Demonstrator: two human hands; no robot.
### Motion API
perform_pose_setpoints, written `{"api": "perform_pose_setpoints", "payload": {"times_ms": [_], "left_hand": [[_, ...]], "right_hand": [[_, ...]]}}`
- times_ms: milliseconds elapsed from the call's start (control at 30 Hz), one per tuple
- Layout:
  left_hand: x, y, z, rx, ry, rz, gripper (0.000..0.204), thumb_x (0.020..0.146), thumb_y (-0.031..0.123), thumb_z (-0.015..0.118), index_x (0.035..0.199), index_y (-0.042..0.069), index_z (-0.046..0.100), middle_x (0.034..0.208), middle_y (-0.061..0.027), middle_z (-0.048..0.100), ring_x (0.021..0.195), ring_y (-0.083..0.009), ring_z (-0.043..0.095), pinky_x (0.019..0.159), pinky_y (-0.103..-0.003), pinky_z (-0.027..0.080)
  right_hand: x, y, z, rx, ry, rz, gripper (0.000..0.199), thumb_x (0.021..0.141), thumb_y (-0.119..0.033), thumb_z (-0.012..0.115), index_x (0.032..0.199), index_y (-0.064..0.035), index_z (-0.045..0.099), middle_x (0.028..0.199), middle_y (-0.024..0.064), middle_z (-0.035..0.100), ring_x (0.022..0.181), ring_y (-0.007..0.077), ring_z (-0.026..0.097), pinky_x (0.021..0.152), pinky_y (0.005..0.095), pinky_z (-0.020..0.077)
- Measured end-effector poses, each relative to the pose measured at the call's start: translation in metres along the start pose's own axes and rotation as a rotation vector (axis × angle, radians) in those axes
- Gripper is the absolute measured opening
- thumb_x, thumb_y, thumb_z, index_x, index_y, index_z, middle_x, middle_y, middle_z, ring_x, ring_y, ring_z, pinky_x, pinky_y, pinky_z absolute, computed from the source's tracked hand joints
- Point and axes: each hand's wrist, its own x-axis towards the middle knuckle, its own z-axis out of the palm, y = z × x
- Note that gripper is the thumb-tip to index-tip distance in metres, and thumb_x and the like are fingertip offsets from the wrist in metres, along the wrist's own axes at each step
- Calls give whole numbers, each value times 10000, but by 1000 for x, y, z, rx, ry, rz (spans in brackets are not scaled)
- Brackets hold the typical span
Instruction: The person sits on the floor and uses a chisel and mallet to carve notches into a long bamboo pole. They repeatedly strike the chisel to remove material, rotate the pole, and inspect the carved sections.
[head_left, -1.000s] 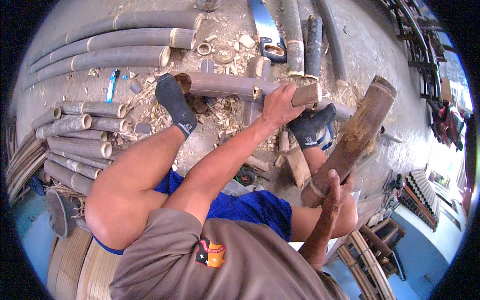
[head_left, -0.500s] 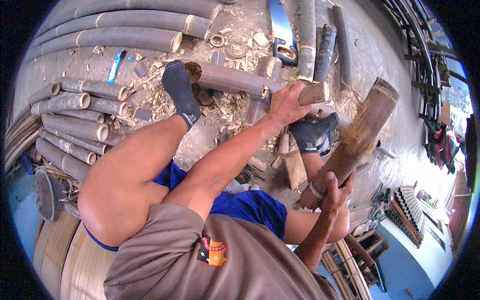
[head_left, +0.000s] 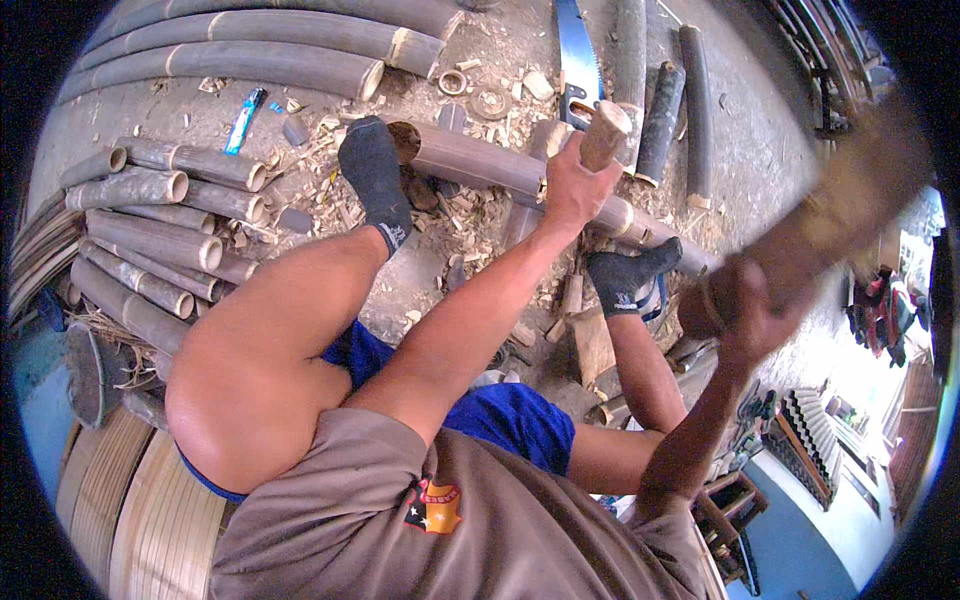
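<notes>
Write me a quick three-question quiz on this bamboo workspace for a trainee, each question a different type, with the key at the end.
1. Multiple choice: what does the person's left hand grip?
A) a silver-bladed handsaw
B) a short, round, light-brown wooden piece
C) a slim, blue-and-white packet

2. True or false: the person's right hand is empty.

3. Fill in the blank: the foot nearest the open end of the long, round, brown bamboo tube lying on the floor is the ____ one, in a dark grey fabric sock.

Key:
1. B
2. False; it holds a thick, round, brown bamboo section, blurred in this picture.
3. left
</notes>
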Motion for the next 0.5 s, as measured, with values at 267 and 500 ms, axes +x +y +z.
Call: {"api": "perform_pose_setpoints", "payload": {"times_ms": [267, 500], "left_hand": [[16, -14, 8, 37, 47, -78, 396, 737, 268, 774, 1027, 18, 673, 896, -216, 737, 856, -353, 732, 785, -443, 561], [17, -17, 17, 236, -29, -39, 413, 736, 308, 763, 1017, 21, 668, 886, -241, 724, 864, -412, 712, 770, -498, 551]], "right_hand": [[59, -70, 51, -142, -451, -146, 801, 850, -330, 744, 1495, 16, 418, 1260, 197, 649, 1101, 276, 652, 968, 397, 503], [80, -22, 42, -420, -760, -183, 820, 821, -345, 754, 1506, -34, 427, 1321, 289, 620, 1218, 355, 631, 1040, 450, 475]]}}
